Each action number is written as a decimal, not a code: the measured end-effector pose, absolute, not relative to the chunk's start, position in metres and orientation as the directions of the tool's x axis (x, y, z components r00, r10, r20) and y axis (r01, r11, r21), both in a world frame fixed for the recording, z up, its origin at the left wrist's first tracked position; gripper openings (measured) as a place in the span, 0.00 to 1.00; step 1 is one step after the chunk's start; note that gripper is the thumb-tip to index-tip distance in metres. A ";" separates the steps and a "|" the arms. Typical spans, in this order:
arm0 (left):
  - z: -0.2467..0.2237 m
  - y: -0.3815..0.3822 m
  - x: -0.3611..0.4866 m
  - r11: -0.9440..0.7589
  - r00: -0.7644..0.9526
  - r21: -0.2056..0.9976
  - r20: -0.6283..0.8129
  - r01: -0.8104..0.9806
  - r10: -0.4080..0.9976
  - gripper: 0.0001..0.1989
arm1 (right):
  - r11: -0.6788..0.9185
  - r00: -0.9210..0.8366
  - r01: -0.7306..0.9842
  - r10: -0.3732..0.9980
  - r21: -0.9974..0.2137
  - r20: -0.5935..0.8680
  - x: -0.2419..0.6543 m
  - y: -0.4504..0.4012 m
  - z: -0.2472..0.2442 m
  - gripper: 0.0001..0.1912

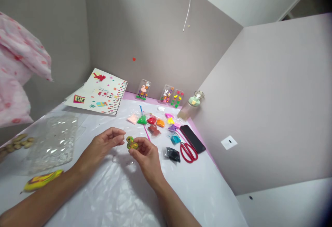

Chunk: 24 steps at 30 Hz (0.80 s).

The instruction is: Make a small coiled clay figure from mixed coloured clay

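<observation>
Between the thumb and fingers of my right hand (147,159) is a small clay figure (132,144), mottled green and yellow and shaped like a duck. To its left, my left hand (106,144) is closed, thumb and fingertips pressed together close to the figure; anything in that pinch is too small to make out. Under both hands a clear plastic piece (115,159) lies on the white plastic sheet (111,199), partly hidden by them. Just beyond are clay packets, among them a green packet (142,120) and a brown-red packet (154,130).
Red-handled scissors (188,152), a black phone (193,138) and a black clay packet (172,154) lie right. A bottle (190,107) and decorated clear cases (143,89) stand by the wall. Leftward are a clear tray (55,144), a yellow packet (43,181) and a decorated drawing pad (103,93).
</observation>
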<state>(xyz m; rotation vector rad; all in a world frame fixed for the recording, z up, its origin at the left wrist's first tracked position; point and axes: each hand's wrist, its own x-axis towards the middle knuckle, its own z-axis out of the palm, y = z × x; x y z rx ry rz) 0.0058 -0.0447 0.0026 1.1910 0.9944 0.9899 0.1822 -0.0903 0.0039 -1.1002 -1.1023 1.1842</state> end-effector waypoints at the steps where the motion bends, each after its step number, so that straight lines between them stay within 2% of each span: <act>1: 0.004 -0.046 0.006 0.112 0.276 0.991 -0.088 -0.073 0.957 0.17 | 0.063 0.053 -0.120 0.997 -0.991 0.057 0.182 -0.091 0.004 0.13; 7: 0.008 -0.050 0.009 0.126 0.336 0.990 -0.095 -0.070 0.937 0.19 | 0.081 0.031 -0.083 0.996 -0.993 0.079 0.181 -0.092 0.003 0.13; 17: 0.002 -0.046 0.010 0.081 0.323 0.995 -0.060 -0.050 0.944 0.20 | 0.111 0.025 0.003 0.994 -0.994 0.111 0.178 -0.094 0.005 0.10; 24: 0.004 -0.046 0.009 0.010 0.234 1.000 -0.009 -0.002 0.972 0.19 | -0.007 0.028 -0.255 1.000 -0.967 -0.015 0.183 -0.091 0.008 0.18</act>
